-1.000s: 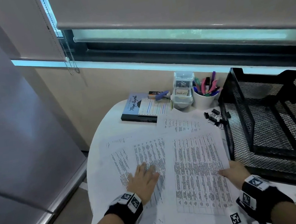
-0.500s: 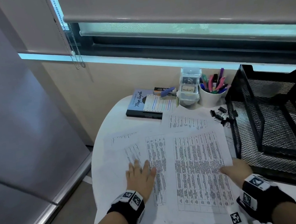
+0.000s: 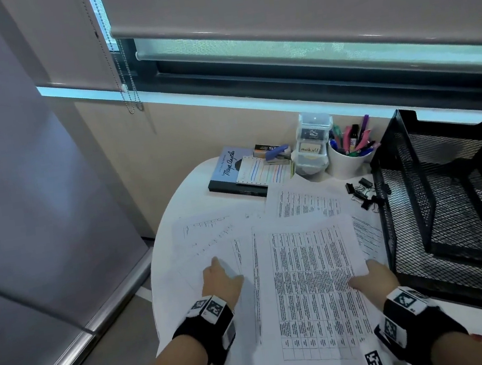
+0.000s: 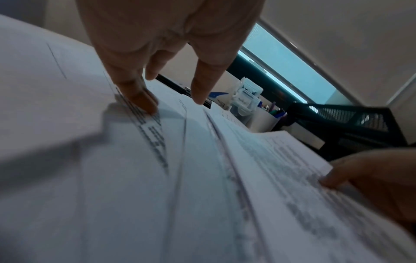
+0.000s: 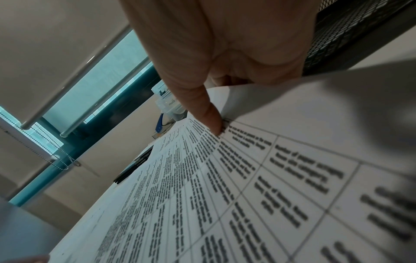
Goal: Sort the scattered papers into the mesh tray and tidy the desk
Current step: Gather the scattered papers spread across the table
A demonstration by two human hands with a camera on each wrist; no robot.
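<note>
several white printed sheets [image 3: 312, 265] lie fanned and overlapping on the round white surface [image 3: 175, 203], none in the black wire-mesh tray [image 3: 452, 215] just right of them. right hand [image 3: 372, 280] pinches the top table-printed sheet at its right edge, thumb on top, fingers [image 5: 227, 80] curled under the lifted edge, probably to anchor the stack. left hand [image 3: 220, 280] has fingers [image 4: 137, 92] straight and slightly apart, tips pressing the left sheets, likely to slide them under the top sheet. book, pen cup [image 3: 350, 158] and binder clips [image 3: 364, 193] sit at the back, clear of the work.
</note>
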